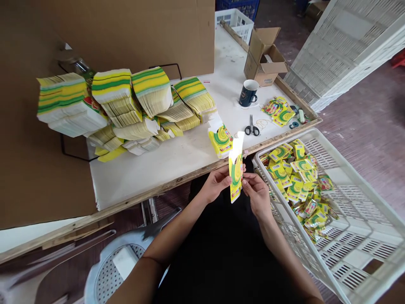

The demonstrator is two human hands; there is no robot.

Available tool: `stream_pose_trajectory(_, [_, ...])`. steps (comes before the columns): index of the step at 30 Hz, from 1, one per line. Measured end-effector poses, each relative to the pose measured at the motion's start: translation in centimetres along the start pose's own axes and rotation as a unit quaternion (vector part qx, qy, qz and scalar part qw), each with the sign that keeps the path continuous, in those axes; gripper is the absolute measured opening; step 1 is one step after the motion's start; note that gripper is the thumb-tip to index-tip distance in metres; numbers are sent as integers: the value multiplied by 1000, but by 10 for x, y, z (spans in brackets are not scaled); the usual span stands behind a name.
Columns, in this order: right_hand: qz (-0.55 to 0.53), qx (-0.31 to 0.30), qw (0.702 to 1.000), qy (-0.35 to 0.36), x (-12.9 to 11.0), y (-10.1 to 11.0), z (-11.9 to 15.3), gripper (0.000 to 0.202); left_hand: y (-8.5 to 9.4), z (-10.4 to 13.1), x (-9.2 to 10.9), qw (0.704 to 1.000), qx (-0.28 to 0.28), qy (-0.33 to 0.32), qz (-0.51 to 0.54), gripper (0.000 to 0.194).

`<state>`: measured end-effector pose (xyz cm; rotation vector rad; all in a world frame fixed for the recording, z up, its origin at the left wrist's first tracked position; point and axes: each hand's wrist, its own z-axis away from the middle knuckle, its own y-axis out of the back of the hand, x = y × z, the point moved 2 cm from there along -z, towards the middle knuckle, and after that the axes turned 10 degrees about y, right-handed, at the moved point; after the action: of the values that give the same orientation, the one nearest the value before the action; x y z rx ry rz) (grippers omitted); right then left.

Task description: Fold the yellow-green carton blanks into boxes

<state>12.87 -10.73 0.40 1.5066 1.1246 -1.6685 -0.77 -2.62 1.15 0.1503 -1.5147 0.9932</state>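
Between my two hands, above the table's front edge, stands a yellow and green printed carton (236, 177) with a white flap sticking up at its top. My left hand (217, 183) pinches its left side, the thumb on the printed face. At its right edge my right hand (255, 192) pinches with thumb and fingers. Just behind it, a small pile of matching flat cartons (221, 141) lies on the table. To the left, several thick bundles of flat cartons (152, 90) are stacked. The inside of the held carton is hidden.
A white plastic crate (351, 177) at my right holds many yellow packs (295, 185). On the table (133, 181) are scissors (252, 126), a dark mug (248, 93), an open cardboard box (265, 59) and more packs (279, 111). A grey stool (109, 270) stands below left.
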Motion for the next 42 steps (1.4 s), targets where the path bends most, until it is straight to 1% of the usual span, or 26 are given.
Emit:
stream_pose_trajectory(3, [0,1,1000,8,0,4,2,28,-5,1,1,1000,-20,3,16,61])
stream_pose_trajectory(5, [-3,6,1000,7,0,5,5,30,-7,1,0,1000,-7,9,15,58])
stream_pose_trajectory(8, [-2,9,1000,-4,2,4,8,34,-7,1,-4,999,53,10,3,52])
stream_pose_trajectory(11, [15,28,1000,-2,5,0,10,34,-8,0,-9,993,110,1,-36,47])
stream_pose_trajectory(14, [40,40,998,27,5,0,9,35,-9,1,-10,983,160,-27,-89,50])
stream_pose_trajectory(16, [69,39,995,55,2,2,7,33,-8,4,-9,972,195,-56,-122,58])
stream_pose_trajectory(17, [87,32,993,69,-1,3,6,36,-8,5,-7,968,202,-67,-137,64])
stream_pose_trajectory(19, [112,3,990,88,-7,6,4,53,-7,9,-5,966,184,-70,-166,68])
stream_pose_trajectory(20, [116,-15,989,92,-10,8,3,60,-7,10,-4,968,163,-66,-180,67])
stream_pose_trajectory(21, [115,-33,988,93,-12,9,3,63,-6,11,-2,969,142,-61,-192,64])
stream_pose_trajectory(24, [94,-65,990,86,-15,13,2,60,-4,12,4,974,89,-44,-201,59])
stream_pose_trajectory(28, [60,-100,991,59,-17,19,1,60,-2,12,10,988,34,-4,-149,52])
stream_pose_trajectory(32, [72,-139,987,45,-19,25,-1,48,0,14,7,992,-8,51,-113,47])
stream_pose_trajectory(34, [90,-151,984,41,-21,28,-3,42,0,16,5,993,-26,66,-95,47])
stream_pose_trajectory(37, [124,-172,977,31,-22,30,-6,40,1,18,2,994,-38,78,-69,47])
stream_pose_trajectory(40, [140,-192,971,30,-23,29,-8,37,2,19,0,993,-35,92,-61,49])
stream_pose_trajectory(42, [137,-188,972,37,-24,28,-8,33,2,19,0,993,-31,98,-54,61])
